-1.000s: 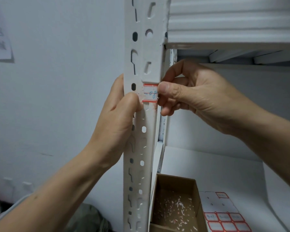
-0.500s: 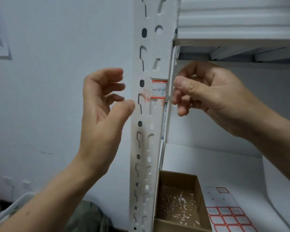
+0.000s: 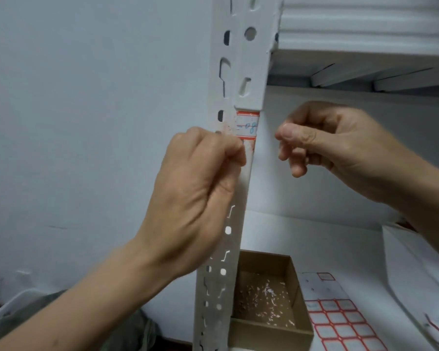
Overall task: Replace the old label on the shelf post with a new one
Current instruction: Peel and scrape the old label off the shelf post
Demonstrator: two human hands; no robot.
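Our left hand point(image 3: 195, 188) is curled tight over the post point(image 3: 256, 59), knuckles at the lower edge of the label point(image 3: 247, 125); we cannot tell whether it holds anything. Our right hand point(image 3: 340, 148), thumb on curled fingers, gripping nothing visible, hangs in open room right of the post's edge. Beyond, a box point(image 3: 269, 336) and a sheet point(image 3: 340, 323) lie side by side.
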